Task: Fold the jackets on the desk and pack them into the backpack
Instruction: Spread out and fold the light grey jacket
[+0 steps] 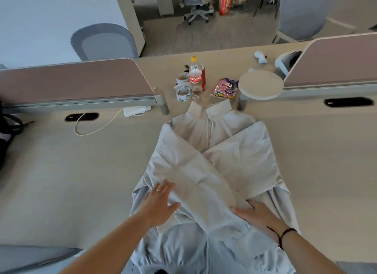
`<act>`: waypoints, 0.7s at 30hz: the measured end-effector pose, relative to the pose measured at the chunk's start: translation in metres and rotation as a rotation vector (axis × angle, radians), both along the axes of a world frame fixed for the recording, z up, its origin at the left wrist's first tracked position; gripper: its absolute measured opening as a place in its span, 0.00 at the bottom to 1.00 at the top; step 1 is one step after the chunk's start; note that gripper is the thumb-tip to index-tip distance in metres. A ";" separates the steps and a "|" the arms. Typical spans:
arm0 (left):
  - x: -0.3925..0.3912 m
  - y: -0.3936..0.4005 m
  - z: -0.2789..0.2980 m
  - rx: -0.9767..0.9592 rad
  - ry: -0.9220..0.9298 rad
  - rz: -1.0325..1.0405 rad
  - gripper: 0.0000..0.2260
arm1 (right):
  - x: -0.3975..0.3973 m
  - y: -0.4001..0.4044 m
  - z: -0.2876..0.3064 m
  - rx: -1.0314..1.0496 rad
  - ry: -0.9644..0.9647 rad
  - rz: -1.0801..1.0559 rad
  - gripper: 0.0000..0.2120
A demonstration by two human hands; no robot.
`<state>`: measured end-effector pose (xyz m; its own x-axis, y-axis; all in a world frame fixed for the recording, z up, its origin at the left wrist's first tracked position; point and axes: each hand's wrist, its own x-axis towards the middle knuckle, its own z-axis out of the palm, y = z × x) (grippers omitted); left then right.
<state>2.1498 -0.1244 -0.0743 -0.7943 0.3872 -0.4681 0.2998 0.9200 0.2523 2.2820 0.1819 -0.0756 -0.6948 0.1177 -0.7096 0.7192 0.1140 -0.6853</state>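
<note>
A pale grey zip jacket [240,157] lies flat on the desk [71,171], collar at the far end, hem hanging over the near edge. Both sleeves are folded inward and cross over its chest. My left hand [159,202] lies flat with straight fingers on the left sleeve fold. My right hand [257,214] presses flat on the end of that sleeve at the lower right. At the far left edge of the desk, a dark backpack [6,130] shows only in part.
Behind the collar stand a cola bottle [195,73], tape rolls [183,93], a snack bag [225,89] and a round stand [260,84]. A white charger and cable [135,110] lie at left. Desk dividers [71,79] run along the back.
</note>
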 end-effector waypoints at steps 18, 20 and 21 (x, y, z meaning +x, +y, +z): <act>-0.095 0.016 -0.027 -0.068 0.078 -0.006 0.33 | -0.090 0.010 -0.023 0.532 0.133 0.216 0.16; -0.129 0.015 -0.041 -0.071 0.101 -0.008 0.33 | -0.093 0.013 -0.025 0.679 0.055 0.265 0.14; -0.143 0.015 -0.049 -0.073 0.099 -0.002 0.33 | -0.093 0.013 -0.025 0.773 0.028 0.269 0.12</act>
